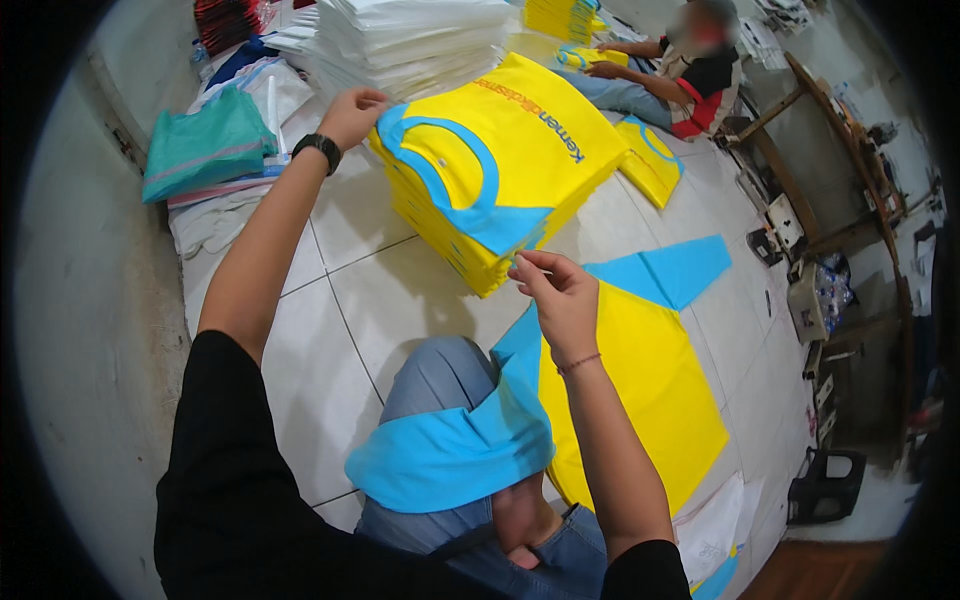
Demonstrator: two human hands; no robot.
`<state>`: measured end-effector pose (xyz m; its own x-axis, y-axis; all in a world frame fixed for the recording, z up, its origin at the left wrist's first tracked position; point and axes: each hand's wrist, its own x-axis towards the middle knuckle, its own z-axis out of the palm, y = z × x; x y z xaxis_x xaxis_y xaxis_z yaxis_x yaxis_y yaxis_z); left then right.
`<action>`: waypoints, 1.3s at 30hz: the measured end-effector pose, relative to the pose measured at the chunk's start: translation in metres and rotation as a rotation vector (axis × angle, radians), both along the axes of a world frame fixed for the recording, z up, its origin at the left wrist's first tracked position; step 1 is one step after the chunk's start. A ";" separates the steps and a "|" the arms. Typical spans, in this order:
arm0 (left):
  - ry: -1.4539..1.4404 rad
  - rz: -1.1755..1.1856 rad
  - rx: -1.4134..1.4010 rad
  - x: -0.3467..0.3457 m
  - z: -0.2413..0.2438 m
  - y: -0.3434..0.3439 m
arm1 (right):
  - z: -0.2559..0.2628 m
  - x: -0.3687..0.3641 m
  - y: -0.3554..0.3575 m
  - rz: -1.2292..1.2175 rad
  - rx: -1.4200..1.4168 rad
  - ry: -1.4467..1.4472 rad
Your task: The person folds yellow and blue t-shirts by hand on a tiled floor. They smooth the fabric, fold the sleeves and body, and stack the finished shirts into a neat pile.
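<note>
A tall stack of folded yellow T-shirts with blue collars (525, 150) stands on the tiled floor before me. My left hand (354, 116) is at the stack's upper left corner, its fingertips by the blue edge of the top shirt; whether they pinch it I cannot tell. Near the stack's front corner is my right hand (553, 289), thumb and forefinger together; any cloth between them is too small to make out. Beneath my right forearm an unfolded yellow shirt (637, 375) with blue sleeves lies on the floor, one blue part (457, 457) draped across my leg.
Behind the stack rise piles of white packaging (412, 37). A teal plastic bag (210, 142) lies on cloths at the left wall. Another person (697, 75) sits at the upper right, hands on a yellow shirt. A folded shirt (651, 161) and a wooden rack (847, 142) are at right.
</note>
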<state>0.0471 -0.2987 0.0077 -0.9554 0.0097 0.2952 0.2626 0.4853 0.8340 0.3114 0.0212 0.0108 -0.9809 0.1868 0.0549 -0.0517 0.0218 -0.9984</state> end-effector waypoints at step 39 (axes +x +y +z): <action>-0.106 -0.691 -0.767 0.210 -0.167 0.305 | -0.010 0.241 0.015 0.389 0.786 0.123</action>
<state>0.2569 0.0059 -0.1588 -0.6910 0.7150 -0.1064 0.6288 0.6671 0.3994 0.5527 0.0365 0.0012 -0.9459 -0.2945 0.1361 -0.3039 0.6576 -0.6893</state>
